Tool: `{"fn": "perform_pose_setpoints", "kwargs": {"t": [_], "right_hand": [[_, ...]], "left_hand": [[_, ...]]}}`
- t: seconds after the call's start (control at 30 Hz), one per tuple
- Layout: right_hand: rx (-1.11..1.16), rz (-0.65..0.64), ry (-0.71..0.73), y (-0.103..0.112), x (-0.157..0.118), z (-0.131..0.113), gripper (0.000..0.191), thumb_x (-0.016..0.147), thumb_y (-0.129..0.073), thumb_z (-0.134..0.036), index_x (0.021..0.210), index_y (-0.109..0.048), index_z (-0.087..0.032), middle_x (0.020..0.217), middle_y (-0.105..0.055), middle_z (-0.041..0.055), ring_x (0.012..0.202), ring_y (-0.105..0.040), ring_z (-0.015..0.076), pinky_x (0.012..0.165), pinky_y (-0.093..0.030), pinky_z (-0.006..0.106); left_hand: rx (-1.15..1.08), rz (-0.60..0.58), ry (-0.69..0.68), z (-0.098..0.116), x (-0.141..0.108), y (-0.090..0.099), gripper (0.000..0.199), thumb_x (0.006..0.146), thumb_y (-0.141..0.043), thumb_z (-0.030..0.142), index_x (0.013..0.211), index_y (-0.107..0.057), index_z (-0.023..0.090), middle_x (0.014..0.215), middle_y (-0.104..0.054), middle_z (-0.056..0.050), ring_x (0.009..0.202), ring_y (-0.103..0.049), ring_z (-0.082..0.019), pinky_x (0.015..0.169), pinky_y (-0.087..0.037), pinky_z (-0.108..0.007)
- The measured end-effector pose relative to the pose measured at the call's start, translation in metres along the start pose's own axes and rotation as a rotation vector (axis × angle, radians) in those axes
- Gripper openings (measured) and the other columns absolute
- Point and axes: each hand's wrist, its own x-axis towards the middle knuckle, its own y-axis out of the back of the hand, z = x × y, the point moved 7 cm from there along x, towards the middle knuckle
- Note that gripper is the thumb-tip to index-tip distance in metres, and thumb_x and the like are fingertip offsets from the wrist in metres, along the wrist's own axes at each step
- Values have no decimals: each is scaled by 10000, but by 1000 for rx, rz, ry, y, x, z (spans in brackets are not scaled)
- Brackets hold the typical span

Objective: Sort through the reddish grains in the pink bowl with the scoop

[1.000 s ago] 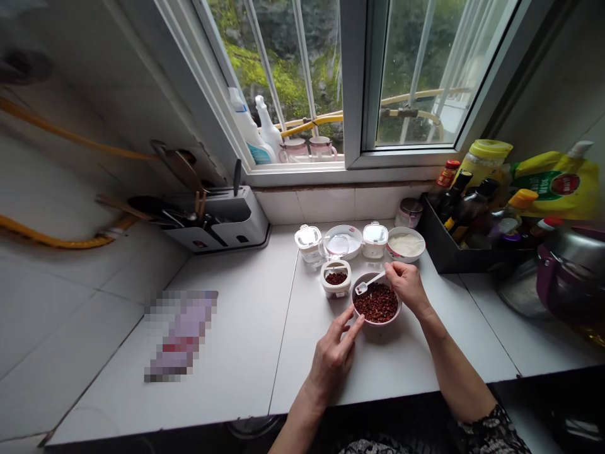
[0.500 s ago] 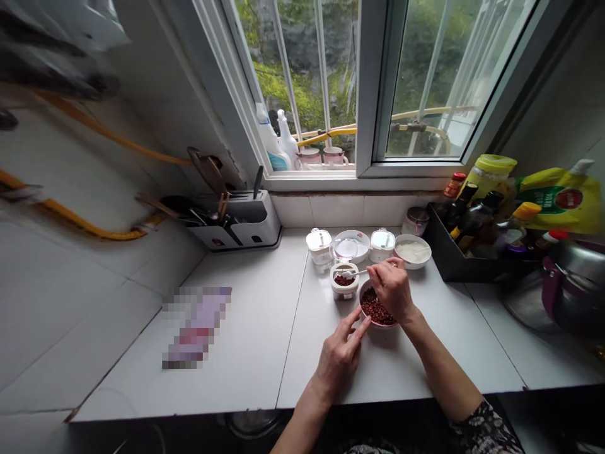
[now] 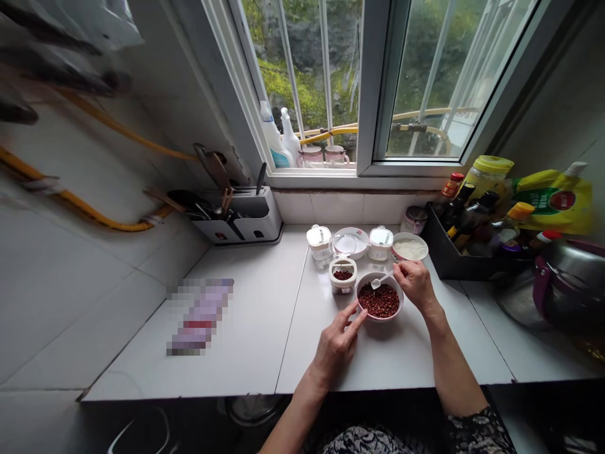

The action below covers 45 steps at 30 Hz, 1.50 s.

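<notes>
A white bowl full of dark red dried peppercorn-like bits stands on the counter. At its near left rim, my left hand holds the bowl with thumb and fingers. My right hand is closed round the handle end of a small white spoon. The spoon's head is over the bowl's contents and looks empty. Just left of the bowl, a small seasoning jar stands with its lid up and similar red bits inside.
Behind are two lidded jars, a white dish and a bowl of white powder. A black box of bottles and a metal pot stand right. A utensil holder and a blurred-out item are left.
My right hand has drawn the spoon from over the open jar, right and slightly down, to over the bowl. My left hand stays at the bowl's rim.
</notes>
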Motion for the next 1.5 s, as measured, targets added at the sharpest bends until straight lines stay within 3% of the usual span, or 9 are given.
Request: {"fn": "perform_pose_setpoints", "kwargs": {"t": [0.37,1.07,1.5], "right_hand": [[-11,-116,77,-28,-5,-23,388,958,-470,-261,574,-489,-208,528,-571,-7,516,-448,130,751,-382,295],[44,-163,8,-30,-5,-25,396,934,-496,-266,541,-493,-216,523,-590,7,528,-509,143,648,-383,279],[5,-103,-27,-23,-3,-17,411,942,-477,-283,537,-483,-215,491,-560,0,509,-485,141,668,-376,285]], "left_hand": [[11,-26,-2,1,1,-1,578,915,-415,7,1454,-450,215,1381,-550,-165,1175,-623,-208,846,-616,-277],[18,-27,-9,1,2,0,606,908,-404,1,1471,-423,225,1390,-547,-164,1180,-625,-214,840,-619,-290],[23,-23,-12,1,2,1,600,906,-412,-5,1462,-435,220,1382,-552,-156,1180,-620,-202,847,-613,-274]]}}
